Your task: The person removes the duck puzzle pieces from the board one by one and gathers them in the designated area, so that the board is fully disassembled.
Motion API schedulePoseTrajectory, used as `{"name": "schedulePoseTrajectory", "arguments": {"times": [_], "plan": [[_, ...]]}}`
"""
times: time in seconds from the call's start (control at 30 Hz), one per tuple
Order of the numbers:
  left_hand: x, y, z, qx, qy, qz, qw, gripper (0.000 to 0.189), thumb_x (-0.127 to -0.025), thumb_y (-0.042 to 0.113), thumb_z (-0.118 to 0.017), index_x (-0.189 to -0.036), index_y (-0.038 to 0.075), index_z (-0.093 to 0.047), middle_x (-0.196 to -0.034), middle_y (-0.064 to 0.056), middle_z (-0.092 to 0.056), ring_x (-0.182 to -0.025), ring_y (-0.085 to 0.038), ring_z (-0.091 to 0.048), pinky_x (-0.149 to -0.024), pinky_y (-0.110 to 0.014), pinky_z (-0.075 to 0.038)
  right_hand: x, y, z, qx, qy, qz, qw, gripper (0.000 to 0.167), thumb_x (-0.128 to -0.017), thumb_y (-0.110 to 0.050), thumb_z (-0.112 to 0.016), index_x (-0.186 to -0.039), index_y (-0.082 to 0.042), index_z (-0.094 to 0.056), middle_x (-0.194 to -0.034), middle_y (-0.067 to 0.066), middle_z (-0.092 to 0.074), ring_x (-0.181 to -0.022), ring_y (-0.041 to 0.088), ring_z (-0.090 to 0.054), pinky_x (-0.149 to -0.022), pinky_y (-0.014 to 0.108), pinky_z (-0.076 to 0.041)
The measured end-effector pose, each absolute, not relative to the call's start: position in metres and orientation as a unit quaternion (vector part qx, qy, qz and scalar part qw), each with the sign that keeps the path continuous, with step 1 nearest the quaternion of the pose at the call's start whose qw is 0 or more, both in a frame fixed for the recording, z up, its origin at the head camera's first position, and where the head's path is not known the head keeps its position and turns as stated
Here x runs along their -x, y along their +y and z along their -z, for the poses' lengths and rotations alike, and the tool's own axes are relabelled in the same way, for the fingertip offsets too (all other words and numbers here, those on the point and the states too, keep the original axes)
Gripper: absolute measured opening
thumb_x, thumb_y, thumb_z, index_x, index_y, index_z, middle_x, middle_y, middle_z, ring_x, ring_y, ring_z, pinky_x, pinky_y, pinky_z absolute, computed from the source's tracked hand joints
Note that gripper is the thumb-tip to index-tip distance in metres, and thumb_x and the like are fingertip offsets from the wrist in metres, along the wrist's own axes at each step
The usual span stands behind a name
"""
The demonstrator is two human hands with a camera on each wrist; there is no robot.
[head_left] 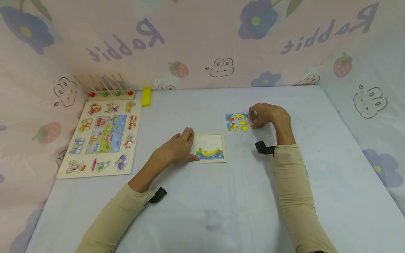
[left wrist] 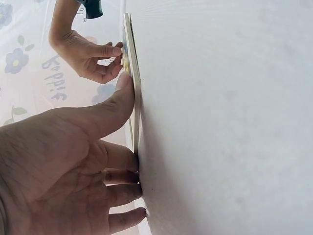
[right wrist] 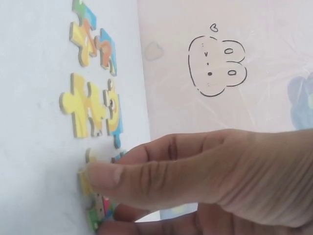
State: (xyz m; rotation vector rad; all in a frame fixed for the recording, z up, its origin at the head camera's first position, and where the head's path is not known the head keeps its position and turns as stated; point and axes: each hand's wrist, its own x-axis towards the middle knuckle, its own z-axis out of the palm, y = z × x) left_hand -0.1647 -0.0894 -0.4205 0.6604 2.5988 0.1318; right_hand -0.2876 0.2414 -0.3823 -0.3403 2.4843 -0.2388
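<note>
A square wooden puzzle tray (head_left: 209,162) lies on the table with blue and yellow pieces filling its lower part. My left hand (head_left: 177,147) rests beside it, thumb over the lower left corner and straight fingers along the left side; the left wrist view shows the thumb (left wrist: 120,100) on the rim. Right of the tray, my right hand (head_left: 264,114) pinches a jigsaw piece (right wrist: 103,208) with green, red and yellow on it, partly hidden by thumb and fingers. Several loose jigsaw pieces (head_left: 243,128), yellow, blue and orange, lie just left of that hand.
At the left lies a large wooden peg puzzle board (head_left: 134,135) with vehicle pictures. Behind it stands a wooden rack (head_left: 111,95) with upright pegs and red and green beads. A yellow block (head_left: 146,96) lies by the back edge, near the patterned curtain (head_left: 196,42).
</note>
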Motion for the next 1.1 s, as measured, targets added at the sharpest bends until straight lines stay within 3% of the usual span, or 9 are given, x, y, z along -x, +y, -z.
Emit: {"name": "schedulePoseTrajectory", "arguments": {"times": [0.3, 0.53, 0.73, 1.1], "plan": [[0.166, -0.091, 0.416, -0.243, 0.940, -0.043, 0.235, 0.112, -0.094, 0.058, -0.070, -0.163, -0.009, -0.014, -0.175, -0.024, -0.008, -0.165, -0.035, -0.008, -0.135, -0.051, -0.019, 0.278, 0.234, 0.361, 0.132, 0.944, 0.078, 0.291, 0.030, -0.090, -0.018, -0.079, -0.112, -0.009, -0.060, -0.096, 0.014, -0.070, -0.092, 0.030, -0.065, -0.076, 0.042, -0.045], [0.166, -0.088, 0.420, -0.232, 0.936, -0.047, 0.260, 0.118, -0.092, 0.062, -0.070, -0.164, -0.007, -0.007, -0.176, -0.022, 0.000, -0.166, -0.033, 0.001, -0.136, -0.050, -0.013, 0.266, 0.221, 0.351, 0.184, 0.938, 0.080, 0.282, 0.035, -0.092, -0.019, -0.076, -0.121, -0.008, -0.060, -0.099, 0.011, -0.067, -0.091, 0.025, -0.060, -0.078, 0.043, -0.047], [0.166, -0.088, 0.418, -0.236, 0.937, -0.041, 0.253, 0.117, -0.093, 0.062, -0.069, -0.164, -0.007, -0.008, -0.176, -0.023, 0.000, -0.165, -0.035, 0.001, -0.136, -0.052, -0.014, 0.257, 0.201, 0.343, 0.230, 0.932, 0.090, 0.267, 0.030, -0.093, -0.017, -0.075, -0.119, -0.009, -0.062, -0.098, 0.010, -0.062, -0.090, 0.022, -0.057, -0.076, 0.039, -0.047], [0.170, -0.092, 0.417, -0.236, 0.927, -0.068, 0.284, 0.116, -0.093, 0.059, -0.071, -0.165, -0.006, -0.006, -0.176, -0.021, 0.003, -0.166, -0.034, 0.003, -0.136, -0.050, -0.012, 0.246, 0.163, 0.354, 0.294, 0.905, 0.089, 0.296, 0.028, -0.096, -0.018, -0.075, -0.118, -0.008, -0.061, -0.100, 0.009, -0.063, -0.090, 0.022, -0.057, -0.077, 0.035, -0.047]]}}
